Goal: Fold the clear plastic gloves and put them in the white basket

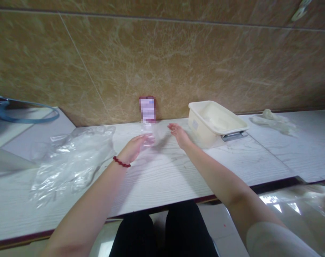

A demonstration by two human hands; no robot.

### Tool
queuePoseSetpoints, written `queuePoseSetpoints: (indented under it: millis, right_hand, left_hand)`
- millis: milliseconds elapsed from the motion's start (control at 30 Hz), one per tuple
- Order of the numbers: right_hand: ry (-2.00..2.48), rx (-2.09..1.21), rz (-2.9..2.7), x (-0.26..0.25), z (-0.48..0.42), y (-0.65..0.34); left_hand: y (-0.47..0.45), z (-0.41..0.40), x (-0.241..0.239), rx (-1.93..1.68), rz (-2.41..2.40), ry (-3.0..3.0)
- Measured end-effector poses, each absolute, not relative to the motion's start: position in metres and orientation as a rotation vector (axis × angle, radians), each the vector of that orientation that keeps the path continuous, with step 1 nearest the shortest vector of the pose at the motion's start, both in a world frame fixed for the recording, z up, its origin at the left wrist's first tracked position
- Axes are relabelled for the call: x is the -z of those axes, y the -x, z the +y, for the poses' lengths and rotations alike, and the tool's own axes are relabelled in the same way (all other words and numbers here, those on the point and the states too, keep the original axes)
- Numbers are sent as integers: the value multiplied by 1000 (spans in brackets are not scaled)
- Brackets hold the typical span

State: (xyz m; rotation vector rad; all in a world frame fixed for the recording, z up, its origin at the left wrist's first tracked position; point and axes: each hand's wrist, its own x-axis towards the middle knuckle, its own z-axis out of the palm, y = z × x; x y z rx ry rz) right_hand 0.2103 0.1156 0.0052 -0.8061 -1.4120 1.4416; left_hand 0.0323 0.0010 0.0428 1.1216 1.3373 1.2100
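Observation:
My left hand (133, 148), with a red bead bracelet at the wrist, is closed on a small clear plastic piece (149, 138). The piece is blurred, so I cannot make out its exact kind. My right hand (179, 135) is held out above the table with its fingers stretched and nothing in them. Just right of it stands a cream plastic tub (202, 130) with a grey handle or clip at its front end. A heap of clear plastic bags (76, 157) lies to the left of my left hand.
A phone-like panel (147, 109), its face pixelated, stands upright against the brown marbled wall (162, 60). Crumpled translucent plastic (274, 123) lies to the right of the tub. At far left are a blue strap (25, 117) and white boards. The white table's (157, 182) front edge borders my knees.

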Motion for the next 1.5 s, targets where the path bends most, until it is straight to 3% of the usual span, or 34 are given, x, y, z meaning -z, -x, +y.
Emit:
queuePoseSetpoints:
  millis: [167,367,567,667,1033,1500]
  right_hand:
    - [657,-2348,-1214,-21,96,-213]
    - [575,-2743,-1098,-25,81,-211]
    - [710,-2574,-908,-20,82,-205]
    - [667,-2670,-946,-24,78,-205]
    - [706,-2544,-1282,-8,79,-204]
    - [771,-2379,-1408,-8,78,-205]
  left_hand:
    - [-22,-14,-70,-1201,856,-674]
    - [-9,1,-47,-1068,896,-505]
    - [-6,-1,-51,-1183,793,-534]
    - [-9,-8,-64,-1241,761,-557]
    - [3,11,-26,-916,878,-443]
    - [-1,4,-33,-992,830,-633]
